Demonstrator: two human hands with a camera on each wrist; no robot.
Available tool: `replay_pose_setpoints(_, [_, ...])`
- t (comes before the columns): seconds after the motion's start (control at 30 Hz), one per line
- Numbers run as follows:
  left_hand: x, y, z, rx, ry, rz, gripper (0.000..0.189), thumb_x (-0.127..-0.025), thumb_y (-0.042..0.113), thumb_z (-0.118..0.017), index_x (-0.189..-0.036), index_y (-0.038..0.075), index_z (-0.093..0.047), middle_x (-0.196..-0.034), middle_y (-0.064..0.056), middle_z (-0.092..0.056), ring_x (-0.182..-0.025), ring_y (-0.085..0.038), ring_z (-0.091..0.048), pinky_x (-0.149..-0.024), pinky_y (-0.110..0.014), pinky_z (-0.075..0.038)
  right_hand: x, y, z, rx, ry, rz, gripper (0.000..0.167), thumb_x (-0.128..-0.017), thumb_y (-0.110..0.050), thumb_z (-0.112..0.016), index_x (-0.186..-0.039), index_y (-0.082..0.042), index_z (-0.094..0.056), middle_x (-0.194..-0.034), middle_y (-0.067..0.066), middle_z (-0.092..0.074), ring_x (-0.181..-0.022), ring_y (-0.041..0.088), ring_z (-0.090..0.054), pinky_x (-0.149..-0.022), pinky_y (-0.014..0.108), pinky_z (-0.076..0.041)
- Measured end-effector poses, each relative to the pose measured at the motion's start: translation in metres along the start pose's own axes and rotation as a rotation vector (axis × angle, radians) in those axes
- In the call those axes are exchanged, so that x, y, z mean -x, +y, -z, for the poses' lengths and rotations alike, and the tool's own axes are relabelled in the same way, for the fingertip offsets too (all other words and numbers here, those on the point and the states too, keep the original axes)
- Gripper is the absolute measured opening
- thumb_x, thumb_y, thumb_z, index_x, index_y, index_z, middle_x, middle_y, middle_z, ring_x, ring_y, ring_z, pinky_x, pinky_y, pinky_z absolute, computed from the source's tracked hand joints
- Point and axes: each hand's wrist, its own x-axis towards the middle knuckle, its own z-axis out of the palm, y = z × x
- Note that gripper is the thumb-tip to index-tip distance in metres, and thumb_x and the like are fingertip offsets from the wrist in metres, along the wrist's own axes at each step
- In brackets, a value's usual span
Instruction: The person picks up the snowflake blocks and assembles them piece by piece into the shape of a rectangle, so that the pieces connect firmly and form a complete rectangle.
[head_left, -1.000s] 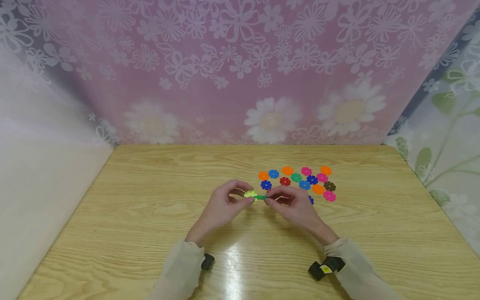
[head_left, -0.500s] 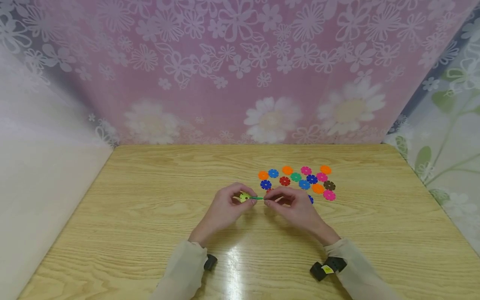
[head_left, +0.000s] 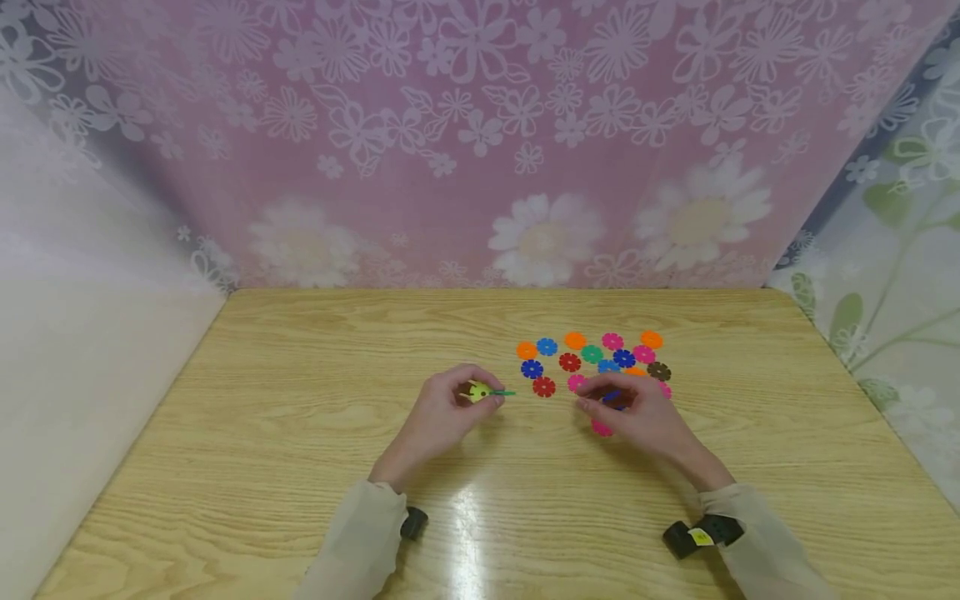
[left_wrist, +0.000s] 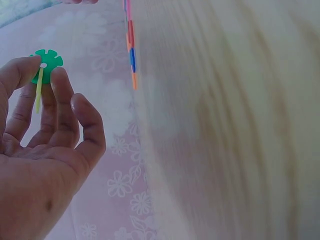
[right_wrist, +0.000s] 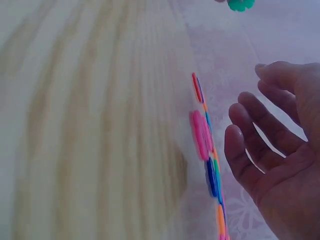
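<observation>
Above the table, my left hand (head_left: 448,415) pinches two notched plastic discs between thumb and fingers. One is a green disc (left_wrist: 51,62); the other, a yellow disc (head_left: 478,391), is slotted into it crosswise, so in the left wrist view it appears edge-on. My right hand (head_left: 636,417) hovers over the near part of the scattered discs, fingers loosely bent and holding nothing in the right wrist view. A blue disc (head_left: 611,397) shows through the gap between its thumb and fingers, and a pink disc (head_left: 602,427) lies partly hidden below it.
Several loose discs lie flat on the wooden table (head_left: 300,467) right of centre, among them a red disc (head_left: 543,387), an orange disc (head_left: 527,351) and a brown disc (head_left: 659,372). A pink flowered curtain (head_left: 420,167) hangs behind the table's far edge.
My right hand has let go of the green disc and moved right over the loose discs. The left hand keeps the joined pair, turned so the green disc appears edge-on in the head view.
</observation>
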Motion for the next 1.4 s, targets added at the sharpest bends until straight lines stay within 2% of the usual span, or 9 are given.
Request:
replay_pose_setpoints(0.23, [0.0, 0.0, 0.001, -0.01, 0.008, 0.013, 0.01, -0.094, 0.02, -0.075, -0.101, 0.027, -0.073, -0.107, 0.009, -0.071, -0.094, -0.016, -0.06, -0.086, -0.034, -0.055, 0.004, 0.011, 0.013, 0.061, -0.017, 0.012, 0.014, -0.092, -0.022, -0.078, -0.103, -0.013, -0.077, -0.093, -0.001, -0.074, -0.084, 0.005, -0.064, -0.071, 0.022, -0.056])
replay_pose_setpoints(0.5, [0.001, 0.0, 0.002, -0.014, 0.014, 0.023, 0.01, -0.094, 0.019, -0.075, -0.101, 0.027, -0.073, -0.106, 0.008, -0.071, -0.092, -0.016, -0.061, -0.084, -0.033, -0.056, 0.011, 0.019, 0.029, 0.125, -0.072, -0.028, 0.015, -0.091, -0.021, -0.078, -0.104, -0.013, -0.076, -0.098, 0.0, -0.074, -0.085, 0.005, -0.063, -0.07, 0.023, -0.055])
replay_pose_setpoints(0.63, [0.001, 0.0, 0.003, -0.006, 0.012, 0.023, 0.01, -0.094, 0.019, -0.075, -0.101, 0.026, -0.073, -0.104, 0.007, -0.071, -0.09, -0.015, -0.061, -0.082, -0.032, -0.056, 0.013, 0.022, 0.033, 0.174, -0.093, -0.034, 0.014, -0.09, -0.022, -0.08, -0.103, -0.016, -0.077, -0.095, -0.003, -0.072, -0.084, 0.006, -0.061, -0.07, 0.022, -0.053])
replay_pose_setpoints(0.97, [0.002, 0.001, 0.004, -0.007, 0.007, 0.019, 0.01, -0.094, 0.018, -0.074, -0.1, 0.025, -0.073, -0.102, 0.006, -0.071, -0.089, -0.015, -0.061, -0.079, -0.03, -0.056, 0.012, 0.031, 0.034, 0.24, -0.147, 0.021, 0.019, -0.085, -0.025, -0.084, -0.103, -0.02, -0.078, -0.09, -0.008, -0.068, -0.077, 0.004, -0.055, -0.067, 0.022, -0.049])
replay_pose_setpoints(1.2, [0.003, 0.001, 0.004, -0.005, 0.002, 0.017, 0.01, -0.094, 0.018, -0.074, -0.1, 0.025, -0.073, -0.102, 0.006, -0.07, -0.089, -0.016, -0.06, -0.079, -0.03, -0.056, 0.01, 0.031, 0.031, 0.258, -0.18, -0.003, 0.026, -0.082, -0.032, -0.087, -0.104, -0.021, -0.077, -0.088, -0.005, -0.062, -0.074, 0.006, -0.049, -0.063, 0.022, -0.043])
replay_pose_setpoints(1.4, [0.003, 0.0, 0.004, -0.004, 0.001, 0.016, 0.01, -0.094, 0.019, -0.075, -0.1, 0.026, -0.073, -0.102, 0.006, -0.07, -0.089, -0.016, -0.061, -0.079, -0.031, -0.057, 0.008, 0.026, 0.031, 0.272, -0.19, -0.015, 0.029, -0.082, -0.03, -0.087, -0.106, -0.018, -0.077, -0.088, -0.004, -0.061, -0.075, 0.007, -0.048, -0.063, 0.023, -0.043])
